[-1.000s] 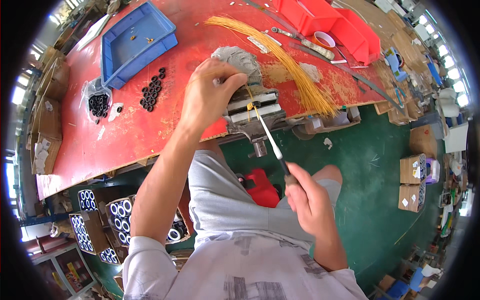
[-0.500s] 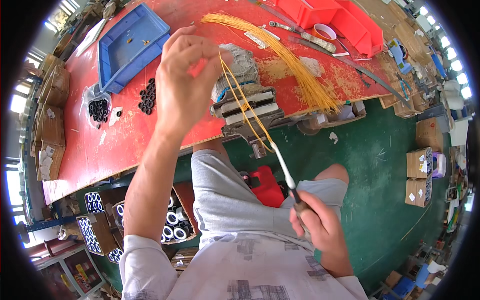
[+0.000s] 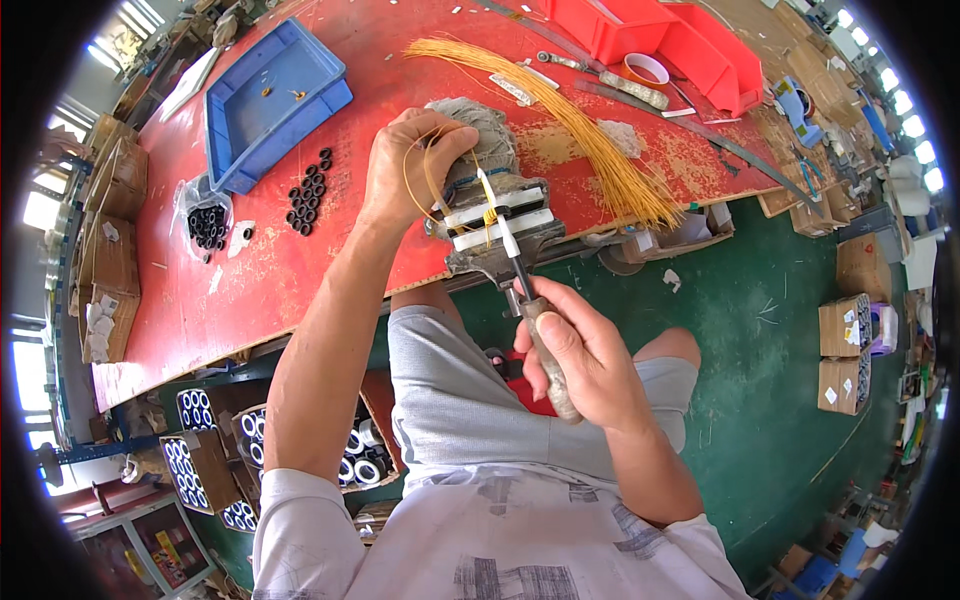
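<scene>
My left hand [image 3: 412, 165] pinches thin yellow wire [image 3: 408, 182] between thumb and fingertips, left of the vise; the wire curves in a loop below the fingers. In my right hand [image 3: 590, 355] is an awl-like tool [image 3: 551, 375] with a worn, mottled handle, dark shaft and white tapering tip. The tip slants up across the vise [image 3: 520, 226] toward my left fingertips. A small wound patch of yellow wire [image 3: 490, 214] sits at the pale jaws, beside the tip. Whether the tip touches it, I cannot tell. Grey cloth or yarn [image 3: 485, 130] covers the vise's far part.
On the red table [image 3: 250, 285] lie a long yellow wire bundle [image 3: 580, 130], black rings [image 3: 307, 195], a bag of rings [image 3: 207, 222] and a blue tray [image 3: 228, 150]. Red bins [image 3: 690, 50], a tape roll [image 3: 645, 69] and a metal strip [image 3: 750, 155] lie at far right.
My right hand has moved up and left, bringing the tool over the vise. My left hand has come down and right, and the long stretched wire loop is now gathered near its fingers.
</scene>
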`<state>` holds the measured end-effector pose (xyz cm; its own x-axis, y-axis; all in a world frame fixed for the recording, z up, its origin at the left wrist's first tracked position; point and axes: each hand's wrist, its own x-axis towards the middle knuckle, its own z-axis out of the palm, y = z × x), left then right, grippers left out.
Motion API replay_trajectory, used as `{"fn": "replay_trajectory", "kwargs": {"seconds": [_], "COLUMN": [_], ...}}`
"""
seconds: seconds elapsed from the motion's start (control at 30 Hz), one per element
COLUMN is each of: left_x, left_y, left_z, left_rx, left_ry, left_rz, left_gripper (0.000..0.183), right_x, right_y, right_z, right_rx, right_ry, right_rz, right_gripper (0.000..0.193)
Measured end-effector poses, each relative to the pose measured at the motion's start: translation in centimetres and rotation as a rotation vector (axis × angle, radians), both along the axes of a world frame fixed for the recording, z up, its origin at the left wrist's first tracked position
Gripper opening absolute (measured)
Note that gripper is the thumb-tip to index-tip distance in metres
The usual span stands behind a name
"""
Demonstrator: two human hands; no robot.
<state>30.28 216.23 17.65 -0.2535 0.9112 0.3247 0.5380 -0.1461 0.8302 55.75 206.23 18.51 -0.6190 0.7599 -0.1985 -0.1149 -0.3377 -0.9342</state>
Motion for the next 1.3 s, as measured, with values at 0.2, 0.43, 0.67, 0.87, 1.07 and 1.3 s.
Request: {"fn": "replay_trajectory", "kwargs": {"seconds": [0.2, 0.43, 0.67, 0.87, 1.07, 1.3], "left_x": [-4.9, -2.2, 5.4, 2.3, 1.8, -2.4], "left_y": [0.4, -5.9, -8.9, -6.7, -6.6, 1.1], "left_z": [3.5, 13.7, 6.4, 9.8, 13.6, 9.5], "left_rx": [0.005, 0.512, 0.408, 0.496, 0.391, 0.307], "left_ry": [-0.279, 0.460, 0.859, 0.837, 0.601, 0.382], "left_rz": [0.090, 0.434, -0.227, -0.091, -0.312, -0.180], "left_gripper": [0.027, 0.036, 0.032, 0.018, 0.011, 0.012], "right_x": [4.5, 8.0, 8.5, 10.6, 8.4, 1.9], "right_y": [-2.8, -6.6, -7.0, -7.8, -6.0, -2.7], "right_z": [-0.3, 0.2, 1.0, 1.9, 0.1, -0.5], "right_rx": [0.191, 0.149, 0.123, 0.118, 0.026, -0.186], "right_ry": [-0.254, -0.208, -0.176, -0.219, -0.133, 0.114], "right_rz": [-0.011, 0.011, 0.062, 0.133, -0.037, 0.021], "right_gripper": [0.037, 0.037, 0.037, 0.037, 0.035, 0.038]}}
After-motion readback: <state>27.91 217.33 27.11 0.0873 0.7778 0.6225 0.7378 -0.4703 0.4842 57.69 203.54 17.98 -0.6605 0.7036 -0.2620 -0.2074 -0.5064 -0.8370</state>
